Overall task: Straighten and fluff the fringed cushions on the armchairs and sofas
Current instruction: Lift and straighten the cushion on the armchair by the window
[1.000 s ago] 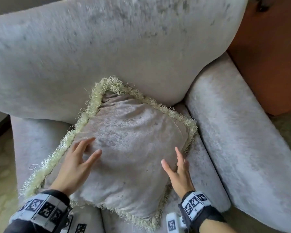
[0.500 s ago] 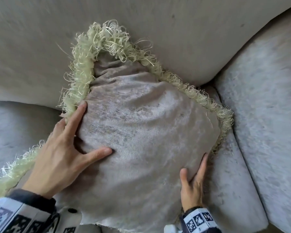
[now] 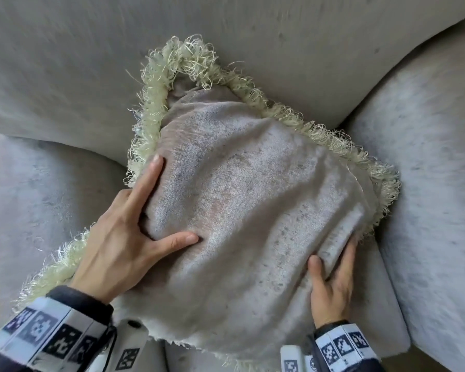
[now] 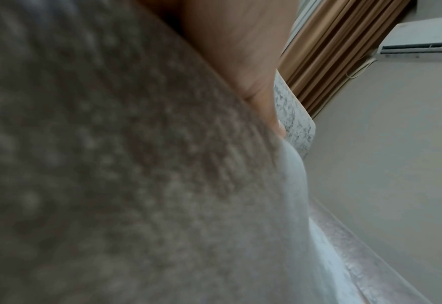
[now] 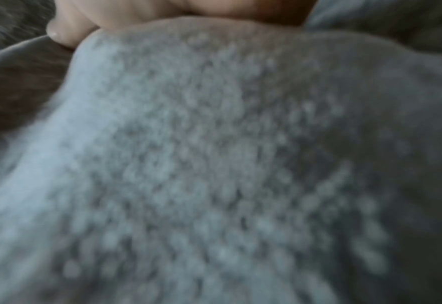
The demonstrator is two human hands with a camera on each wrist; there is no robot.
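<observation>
A grey-beige velvet cushion (image 3: 253,197) with a cream fringe (image 3: 188,57) leans corner-up against the armchair's backrest. My left hand (image 3: 169,202) grips its left edge: the thumb digs into the front face, the index finger lies straight along the side, and the other fingers are hidden behind. At the lower right edge my right hand (image 3: 333,255) pinches a fold of fabric between thumb and fingers. The left wrist view is filled by blurred cushion fabric (image 4: 110,164) under one of my fingers (image 4: 240,51). In the right wrist view a thumb tip (image 5: 66,30) presses on bulging cushion fabric (image 5: 214,164).
The armchair's pale velvet backrest (image 3: 226,36) rises behind the cushion. Its right armrest (image 3: 427,157) sits close beside the cushion and the seat (image 3: 38,197) shows at the left. The left wrist view shows brown slats (image 4: 331,51) and a wall-mounted white unit (image 4: 422,41).
Both hands went from hovering over the cushion's face to holding its side edges. The left hand slid up the left edge, and my view has closed in on the cushion.
</observation>
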